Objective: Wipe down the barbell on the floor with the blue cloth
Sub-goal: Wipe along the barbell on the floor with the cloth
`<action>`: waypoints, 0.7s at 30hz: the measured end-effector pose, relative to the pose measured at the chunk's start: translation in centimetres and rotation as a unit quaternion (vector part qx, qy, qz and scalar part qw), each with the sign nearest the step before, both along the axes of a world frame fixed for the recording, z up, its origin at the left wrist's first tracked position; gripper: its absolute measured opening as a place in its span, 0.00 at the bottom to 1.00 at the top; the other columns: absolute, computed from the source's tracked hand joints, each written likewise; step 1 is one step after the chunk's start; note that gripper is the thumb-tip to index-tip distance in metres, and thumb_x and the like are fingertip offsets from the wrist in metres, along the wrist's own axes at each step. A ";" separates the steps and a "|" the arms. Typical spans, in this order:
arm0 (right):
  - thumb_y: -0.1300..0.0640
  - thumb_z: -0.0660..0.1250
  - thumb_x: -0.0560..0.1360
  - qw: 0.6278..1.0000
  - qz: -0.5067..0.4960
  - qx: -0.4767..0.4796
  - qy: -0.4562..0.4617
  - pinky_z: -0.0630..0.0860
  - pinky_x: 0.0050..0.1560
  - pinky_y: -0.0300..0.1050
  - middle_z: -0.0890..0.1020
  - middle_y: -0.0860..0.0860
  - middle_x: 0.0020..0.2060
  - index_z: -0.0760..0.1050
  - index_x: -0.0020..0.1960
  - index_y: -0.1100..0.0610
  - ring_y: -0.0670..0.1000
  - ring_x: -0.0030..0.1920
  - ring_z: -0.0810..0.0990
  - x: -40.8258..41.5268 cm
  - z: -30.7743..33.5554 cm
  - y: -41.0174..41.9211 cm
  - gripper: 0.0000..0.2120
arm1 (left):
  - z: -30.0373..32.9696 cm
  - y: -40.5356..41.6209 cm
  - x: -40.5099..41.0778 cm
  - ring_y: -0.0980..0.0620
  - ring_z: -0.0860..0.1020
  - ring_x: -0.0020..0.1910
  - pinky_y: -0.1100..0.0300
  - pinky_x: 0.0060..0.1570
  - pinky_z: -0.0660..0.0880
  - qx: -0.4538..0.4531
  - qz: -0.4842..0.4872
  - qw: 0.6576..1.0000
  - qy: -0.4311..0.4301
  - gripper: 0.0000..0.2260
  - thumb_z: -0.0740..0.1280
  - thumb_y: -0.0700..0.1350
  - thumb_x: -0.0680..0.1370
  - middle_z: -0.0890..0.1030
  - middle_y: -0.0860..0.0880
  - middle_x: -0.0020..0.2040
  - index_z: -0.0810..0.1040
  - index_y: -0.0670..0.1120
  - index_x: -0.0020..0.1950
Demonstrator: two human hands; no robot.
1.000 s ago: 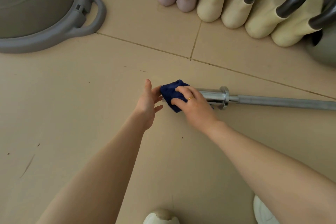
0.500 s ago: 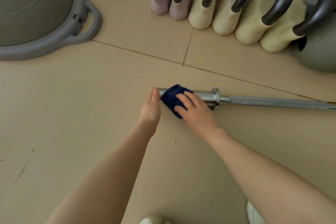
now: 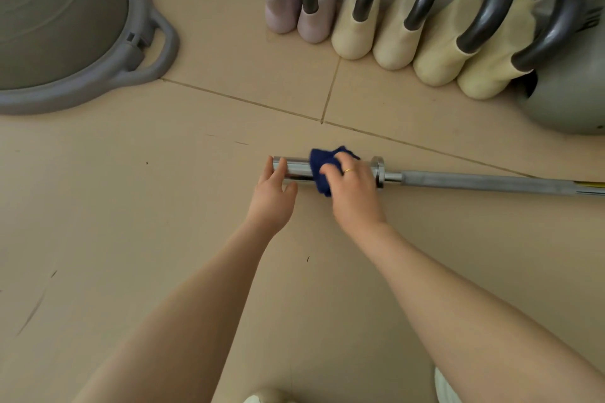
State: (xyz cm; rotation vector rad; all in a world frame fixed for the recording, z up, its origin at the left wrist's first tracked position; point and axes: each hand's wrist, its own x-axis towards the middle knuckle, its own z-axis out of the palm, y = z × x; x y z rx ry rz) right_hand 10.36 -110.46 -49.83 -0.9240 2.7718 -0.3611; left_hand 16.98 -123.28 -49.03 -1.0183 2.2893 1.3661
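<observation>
Blue cloth (image 3: 322,170) has slid right along the barbell (image 3: 458,180) sleeve since the earlier frames, now near the collar flange; bare chrome end is exposed to its left. Right hand (image 3: 352,186), gold ring on one finger, grips the bunched cloth, fingers curled over it on top of the sleeve. Left hand (image 3: 273,191) has shifted to the sleeve's end, fingers fairly straight and relaxed, touching the chrome tip, holding nothing. Barbell lies flat on the beige tile floor (image 3: 163,206), running right out of view; sleeve is smooth polished chrome, shaft is duller grey, a yellow bit shows at the far right. Cloth looks soft, crumpled, dark blue. Behind: a row of kettlebells (image 3: 402,39) with dark curved handles, pink and cream bodies, against the wall. Grey balance dome (image 3: 65,42) with a loop handle at top left, well apart. Open floor lies left and near side of the bar.
</observation>
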 end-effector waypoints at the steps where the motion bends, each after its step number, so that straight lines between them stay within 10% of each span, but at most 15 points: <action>1: 0.70 0.66 0.67 0.999 0.048 -0.015 -0.013 0.74 0.56 0.54 0.75 0.63 0.59 0.76 0.52 0.63 0.66 0.57 0.74 0.5 0.2 0.0 0.14 | -0.1 -0.1 -0.1 0.51 0.53 0.76 0.58 0.71 0.56 -0.007 -0.011 1.000 -0.009 0.24 0.55 0.43 0.81 0.46 0.53 0.78 0.53 0.50 0.77; 4: 0.73 0.59 0.70 0.977 0.068 -0.064 -0.193 0.65 0.59 0.38 0.74 0.55 0.61 0.78 0.54 0.60 0.54 0.63 0.70 0.3 1.2 1.5 0.17 | -0.1 -0.2 -0.3 0.48 0.51 0.76 0.50 0.72 0.58 -0.056 -0.065 0.995 -0.058 0.26 0.56 0.45 0.80 0.44 0.51 0.78 0.52 0.50 0.77; 7: 0.76 0.55 0.67 0.938 -0.118 -0.232 -0.228 0.64 0.53 0.28 0.76 0.54 0.51 0.78 0.49 0.62 0.54 0.56 0.74 -0.5 2.4 3.4 0.20 | 0.4 0.8 -0.5 0.46 0.45 0.76 0.48 0.74 0.52 -0.148 -0.123 0.975 -0.112 0.28 0.56 0.48 0.80 0.41 0.47 0.78 0.48 0.48 0.77; 13: 0.69 0.55 0.70 0.863 -0.412 -0.256 -0.140 0.70 0.65 0.51 0.75 0.58 0.59 0.73 0.60 0.58 0.57 0.60 0.74 -5.9 1.1 8.3 0.21 | 0.9 4.4 -2.2 0.46 0.43 0.77 0.51 0.74 0.44 -0.307 -0.321 0.896 -0.008 0.26 0.55 0.41 0.79 0.45 0.48 0.78 0.53 0.49 0.76; 21: 0.70 0.59 0.72 0.966 -0.186 -0.100 -0.150 0.63 0.66 0.49 0.69 0.59 0.66 0.67 0.68 0.61 0.61 0.64 0.65 -2.0 0.9 6.8 0.25 | 0.1 8.6 -4.6 0.45 0.45 0.77 0.52 0.75 0.43 -0.323 -0.392 0.862 -0.008 0.25 0.53 0.42 0.81 0.52 0.48 0.78 0.48 0.45 0.77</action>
